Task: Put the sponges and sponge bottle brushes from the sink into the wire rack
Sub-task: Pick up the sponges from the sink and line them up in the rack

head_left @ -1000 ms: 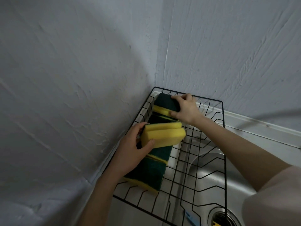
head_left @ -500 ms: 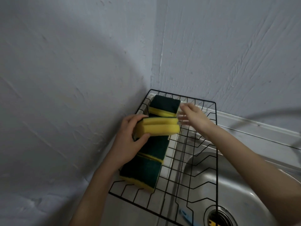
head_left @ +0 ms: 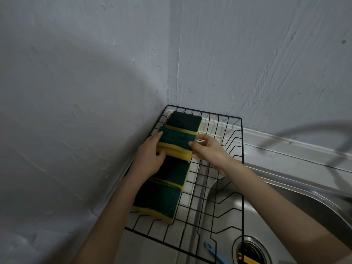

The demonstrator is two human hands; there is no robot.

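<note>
Wire rack [head_left: 224, 187] sits in the wall corner, over the sink's [head_left: 304, 202] left end. Left strip blocked: row of sponges [head_left: 162, 199] end to end along the wall [head_left: 76, 111], both hands [head_left: 150, 159] [head_left: 209, 151] clamped on the second from the back. Right half of rack bare wire, open from above. Back wall [head_left: 266, 63] closes the far edge. Basin open to the right; blue handle [head_left: 213, 253] beside the drain [head_left: 251, 252].

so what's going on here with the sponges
A person is lining up green-and-yellow sponges in a black wire rack set over the sink in a wall corner. The left hand and right hand together hold one sponge, green side up, within the row. A blue handle lies in the sink below.
</note>
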